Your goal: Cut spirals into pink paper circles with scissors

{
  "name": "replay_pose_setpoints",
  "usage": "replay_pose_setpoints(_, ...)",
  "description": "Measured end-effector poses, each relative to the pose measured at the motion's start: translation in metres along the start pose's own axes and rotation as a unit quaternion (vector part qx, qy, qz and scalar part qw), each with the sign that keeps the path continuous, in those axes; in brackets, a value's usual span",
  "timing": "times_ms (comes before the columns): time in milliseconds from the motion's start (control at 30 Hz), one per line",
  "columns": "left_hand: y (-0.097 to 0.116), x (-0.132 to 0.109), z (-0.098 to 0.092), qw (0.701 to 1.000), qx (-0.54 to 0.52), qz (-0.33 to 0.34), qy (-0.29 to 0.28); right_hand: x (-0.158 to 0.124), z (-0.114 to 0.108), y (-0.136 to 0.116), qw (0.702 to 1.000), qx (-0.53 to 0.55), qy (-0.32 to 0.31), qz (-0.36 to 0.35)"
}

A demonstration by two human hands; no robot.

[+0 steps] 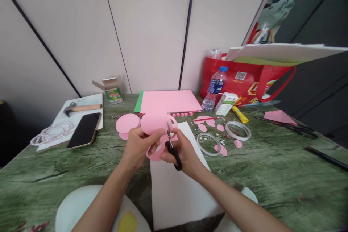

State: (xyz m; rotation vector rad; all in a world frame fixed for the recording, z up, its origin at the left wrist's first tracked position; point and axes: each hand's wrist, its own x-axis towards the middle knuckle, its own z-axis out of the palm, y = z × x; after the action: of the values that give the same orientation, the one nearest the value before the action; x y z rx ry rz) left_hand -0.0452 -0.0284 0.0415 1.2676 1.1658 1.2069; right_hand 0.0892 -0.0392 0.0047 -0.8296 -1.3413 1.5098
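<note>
My left hand [144,143] pinches a pink paper piece [153,122] by its lower edge, raised above the table. Black-handled scissors [174,152] are gripped in my right hand [185,150], with the blades pointing up at the right edge of that paper. A thin curved strip of pink paper shows beside the blades. Below my hands, more pink paper [155,155] overlaps the top of a white sheet [176,192]. To the left of my left hand lie stacked pink paper circles [127,122].
Pink sheets [170,100] lie at the wall. On the right are tape rolls [237,131], paper scraps, a glue stick [239,114], a water bottle [215,88] and a red bag [231,69]. A phone [85,130], a hammer [83,108] and a small box [112,90] stand or lie left.
</note>
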Motion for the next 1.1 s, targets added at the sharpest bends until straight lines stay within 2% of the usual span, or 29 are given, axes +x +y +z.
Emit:
replay_pose_setpoints(267,-0.0019,-0.0005,-0.0001,1.0,0.025,0.003,-0.002,0.0009,-0.0017,0.0005,0.999,-0.019,0.012,-0.029)
replay_pose_setpoints(1100,0.0,-0.0016,-0.002,1.0,-0.011,0.002,-0.013,0.0006,0.0001,-0.0049,1.0,0.006,0.009,0.002)
